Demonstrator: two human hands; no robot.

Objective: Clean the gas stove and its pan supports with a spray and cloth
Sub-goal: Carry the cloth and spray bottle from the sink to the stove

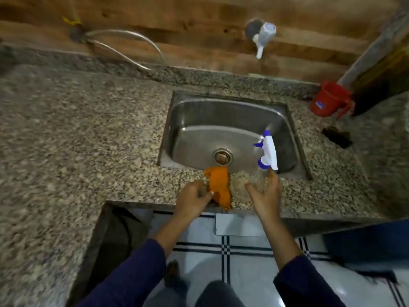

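An orange cloth (219, 186) hangs over the front strip of the granite counter (77, 134), just in front of the sink. My left hand (192, 199) pinches the cloth's left edge. My right hand (264, 193) grips a clear spray bottle (254, 180) whose white and blue trigger head (267, 151) points up over the steel sink (199, 120). No gas stove or pan supports are in view.
A white tap (263, 36) sticks out of the wooden wall above the sink. A red mug (329, 99) and a dark scrubber (337, 136) sit at the right. A metal hose (124, 44) loops at the back left. Tiled floor (243, 262) lies below the counter edge.
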